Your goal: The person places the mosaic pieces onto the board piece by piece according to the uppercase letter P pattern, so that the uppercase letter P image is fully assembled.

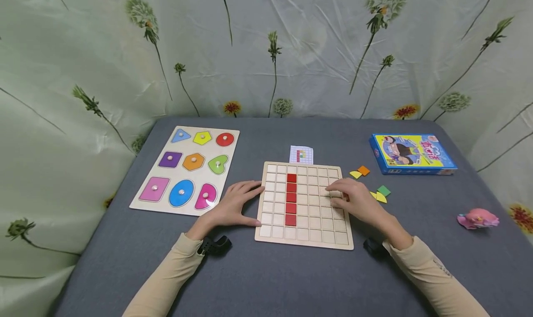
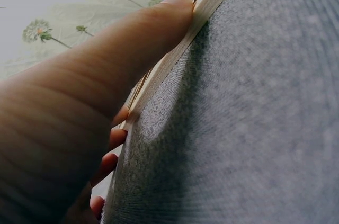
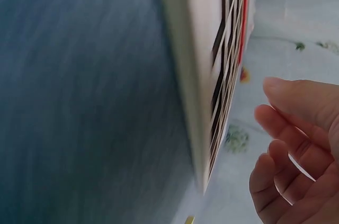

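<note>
A wooden grid board [image 1: 318,233] lies on the table, with several red square tiles [image 1: 291,197] in one column left of its middle. My left hand [image 1: 233,203] rests at the board's left edge, thumb and fingers spread apart along it. In the left wrist view the thumb [image 2: 159,28] presses on the board's rim [image 2: 175,57]. Over the right part of the board is my right hand [image 1: 356,199], fingers loosely bent. The right wrist view shows nothing held between the thumb and fingers of that hand [image 3: 302,144]. A small printed card [image 1: 301,154] with a coloured grid pattern lies against the board's far edge.
Right of the board lie an orange piece [image 1: 363,170], a green piece [image 1: 384,190] and yellow rounded pieces [image 1: 356,174]. A blue and yellow box [image 1: 412,153] sits at the back right, a pink object [image 1: 478,219] nearer. On the left is a knobbed shape puzzle [image 1: 185,169].
</note>
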{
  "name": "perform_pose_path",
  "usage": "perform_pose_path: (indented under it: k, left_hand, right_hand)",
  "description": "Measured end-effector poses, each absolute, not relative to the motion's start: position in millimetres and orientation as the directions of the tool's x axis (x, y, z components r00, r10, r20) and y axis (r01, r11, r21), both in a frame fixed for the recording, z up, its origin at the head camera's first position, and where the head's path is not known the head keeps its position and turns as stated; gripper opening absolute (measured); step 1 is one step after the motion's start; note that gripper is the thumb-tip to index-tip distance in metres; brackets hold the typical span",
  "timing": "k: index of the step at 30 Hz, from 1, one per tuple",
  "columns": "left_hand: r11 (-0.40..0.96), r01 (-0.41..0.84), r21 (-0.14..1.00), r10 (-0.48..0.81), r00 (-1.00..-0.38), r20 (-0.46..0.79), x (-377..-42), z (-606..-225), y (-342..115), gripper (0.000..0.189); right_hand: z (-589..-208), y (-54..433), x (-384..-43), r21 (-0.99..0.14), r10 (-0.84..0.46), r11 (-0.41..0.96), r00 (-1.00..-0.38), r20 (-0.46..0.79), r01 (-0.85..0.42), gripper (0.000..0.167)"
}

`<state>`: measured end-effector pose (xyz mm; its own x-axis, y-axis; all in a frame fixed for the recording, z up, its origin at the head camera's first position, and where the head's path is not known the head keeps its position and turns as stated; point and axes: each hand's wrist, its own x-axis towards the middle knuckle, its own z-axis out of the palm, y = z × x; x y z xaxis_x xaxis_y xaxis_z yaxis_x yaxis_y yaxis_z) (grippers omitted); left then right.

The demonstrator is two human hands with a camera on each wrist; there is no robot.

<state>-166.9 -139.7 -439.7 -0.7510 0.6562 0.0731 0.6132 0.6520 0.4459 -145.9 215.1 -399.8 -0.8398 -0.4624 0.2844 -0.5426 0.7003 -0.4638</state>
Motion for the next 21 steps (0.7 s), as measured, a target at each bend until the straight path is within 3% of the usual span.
perform_pose_path:
  k: [8, 21]
  left_hand:
    - [0.657, 0.606, 0.449, 0.653, -0.755, 0.063, -166.9, -440.7, -139.4, 0.093]
    - [0.655, 0.604, 0.453, 0.654, -0.754, 0.06, -166.6, -439.5, -139.1, 0.093]
  right_hand:
    - [-401.7, 240.3, -156.0, -0.399, -0.432, 0.734, -0.83, 0.352, -0.55, 0.028]
    - [-396.4, 262.4, -166.9, -0.339, -0.406, 0.791, -0.852, 0.331, -0.509, 0.028]
